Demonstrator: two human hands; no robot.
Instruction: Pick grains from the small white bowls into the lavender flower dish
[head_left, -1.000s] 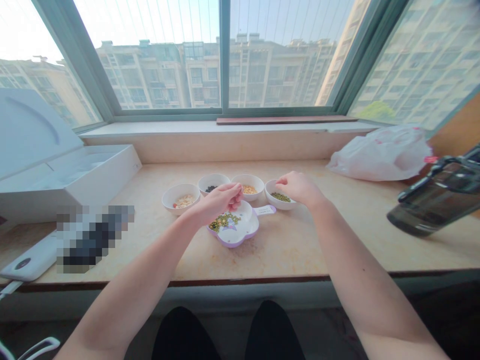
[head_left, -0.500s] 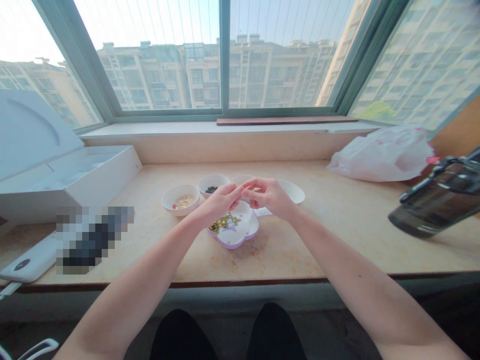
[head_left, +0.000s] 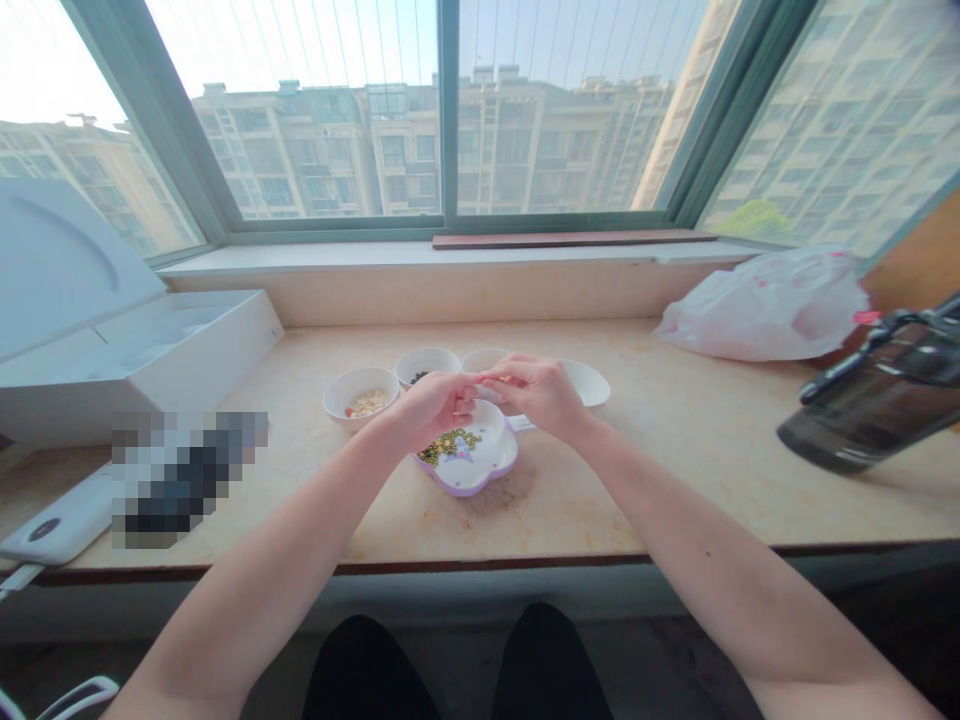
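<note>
My left hand [head_left: 439,402] and my right hand [head_left: 529,388] meet fingertip to fingertip above a purple-rimmed plate [head_left: 491,468]. Both have their fingers closed in a pinch; whatever sits between them is too small to make out. Green beans [head_left: 454,443] lie on the left part of the plate. Behind my left hand stand a white bowl with pale pieces [head_left: 367,403] and another bowl with black beans [head_left: 421,376]. A third white bowl [head_left: 484,360] is partly covered by my fingers. To the right, a white dish [head_left: 589,383] shows past my right hand.
An open white box [head_left: 202,335] stands at the left, with a white device [head_left: 64,520] and a blurred-out dark object before it. At the right are a plastic bag [head_left: 765,305] and a dark tinted bottle [head_left: 862,420]. The table's front edge [head_left: 495,565] runs before my knees.
My left hand has turned slightly and shifted left, its fingers now stretching toward the right hand. My right hand has moved only a little. The plate and bowls stay put.
</note>
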